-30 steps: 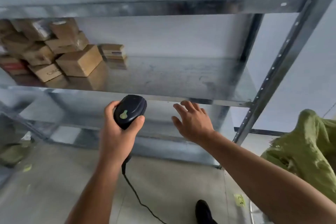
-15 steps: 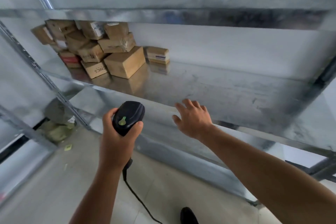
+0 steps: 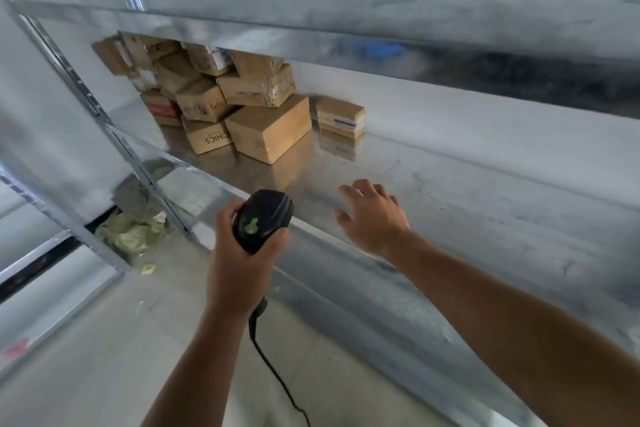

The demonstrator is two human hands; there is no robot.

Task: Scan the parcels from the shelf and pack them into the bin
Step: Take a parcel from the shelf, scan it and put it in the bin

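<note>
Several brown cardboard parcels [image 3: 221, 94] are heaped at the left end of a metal shelf [image 3: 450, 177]. The nearest big box [image 3: 270, 128] lies at the front of the heap, and a small taped parcel [image 3: 341, 116] stands apart to its right. My left hand [image 3: 242, 253] grips a black corded barcode scanner [image 3: 263, 218] below the shelf's front edge. My right hand [image 3: 374, 215] hovers over the shelf edge with fingers spread and nothing in it, well short of the parcels. No bin is in view.
Another shelf [image 3: 381, 42] runs just above the parcels. A slotted upright post [image 3: 97, 107] stands at the left. A crumpled green sack [image 3: 128, 236] lies on the floor under the rack. The scanner cable [image 3: 277, 378] hangs down toward the concrete floor.
The view has swung left and closer, so the parcel heap now sits nearer the middle. Both hands have risen slightly toward the shelf; the right hand stays spread and the green sack at right left the view.
</note>
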